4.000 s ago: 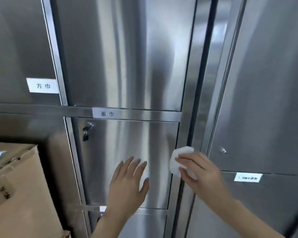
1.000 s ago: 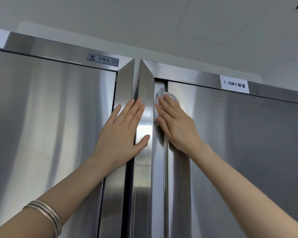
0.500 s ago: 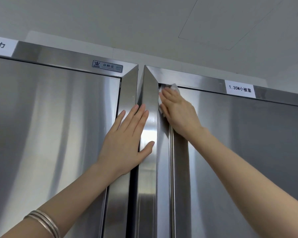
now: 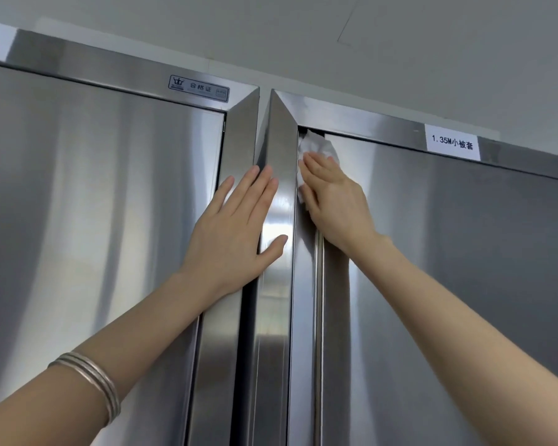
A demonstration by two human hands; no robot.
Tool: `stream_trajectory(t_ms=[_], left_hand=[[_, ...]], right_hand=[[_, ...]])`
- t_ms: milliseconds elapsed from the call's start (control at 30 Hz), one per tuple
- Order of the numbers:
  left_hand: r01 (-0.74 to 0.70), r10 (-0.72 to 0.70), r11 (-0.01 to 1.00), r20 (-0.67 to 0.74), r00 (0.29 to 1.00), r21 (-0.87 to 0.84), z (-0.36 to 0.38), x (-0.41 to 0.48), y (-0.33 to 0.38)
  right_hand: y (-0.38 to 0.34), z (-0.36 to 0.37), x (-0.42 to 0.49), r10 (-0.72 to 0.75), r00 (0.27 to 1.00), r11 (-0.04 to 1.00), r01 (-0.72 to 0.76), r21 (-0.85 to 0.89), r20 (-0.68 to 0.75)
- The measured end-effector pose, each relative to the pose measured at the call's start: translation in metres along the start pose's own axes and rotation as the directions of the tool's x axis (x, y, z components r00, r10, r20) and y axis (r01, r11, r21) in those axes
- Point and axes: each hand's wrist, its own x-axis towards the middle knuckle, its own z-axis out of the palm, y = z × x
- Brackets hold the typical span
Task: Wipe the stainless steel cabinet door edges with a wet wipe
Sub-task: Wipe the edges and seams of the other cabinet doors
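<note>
Half a second ago the right hand (image 4: 335, 201) had its fingertips at the top corner of the right cabinet door (image 4: 448, 284), with only a scrap of wet wipe (image 4: 319, 149) showing. It now sits slightly lower along that door's left edge, and more of the crumpled white wipe shows above the fingertips, reaching the top corner. The fingers lie extended over the wipe and press it flat to the steel; the thumb cannot be made out. The left hand (image 4: 236, 233) has not changed. Its palm is flat, the fingers are straight and together, the thumb is spread, and it holds nothing. It rests across the two upright frame posts (image 4: 277, 317) between the cabinets.

Count:
- Two cabinet doors, the left door (image 4: 94, 220) and the right.
- One wipe.
- Two hands.
- Thin metal bangles (image 4: 91, 384) on the left wrist, apparently three.
- Two white labels (image 4: 452, 143) on the top rails, the left one cut off at the picture's edge.
- One certificate sticker (image 4: 198, 88).
</note>
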Motion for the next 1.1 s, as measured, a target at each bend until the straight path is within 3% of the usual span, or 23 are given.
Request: stream_trajectory(t_ms=[167,333,467,600,733,900,1100], left_hand=[[-0.005,0.005,1.000,-0.005,1.000,-0.029,-0.001,-0.014,0.006],[-0.061,0.066,0.995,0.061,0.996,-0.082,0.001,-0.077,0.030],[-0.074,0.085,0.990,0.089,0.992,-0.119,0.000,-0.124,0.047],[-0.045,0.063,0.988,0.113,0.992,-0.151,0.001,-0.146,0.058],[-0.024,0.046,0.986,0.135,0.990,-0.163,0.002,-0.170,0.071],[-0.010,0.035,0.988,0.160,0.986,-0.153,0.005,-0.180,0.075],[0.006,0.019,0.988,0.161,0.987,-0.155,0.005,-0.179,0.075]], right_hand=[[-0.032,0.011,-0.086,0.010,0.997,0.995,-0.002,0.102,-0.082],[-0.038,0.003,-0.138,-0.134,0.991,0.989,0.132,0.067,0.029],[-0.041,0.002,-0.130,-0.038,0.999,0.996,0.036,0.087,0.020],[-0.070,0.018,-0.178,0.089,0.995,0.981,-0.081,0.174,-0.037],[-0.093,0.019,-0.247,0.034,0.999,0.986,-0.036,0.160,0.014],[-0.076,0.013,-0.222,-0.028,0.999,0.987,0.031,0.156,-0.022],[-0.090,0.022,-0.226,0.170,0.982,0.949,-0.139,0.284,-0.085]])
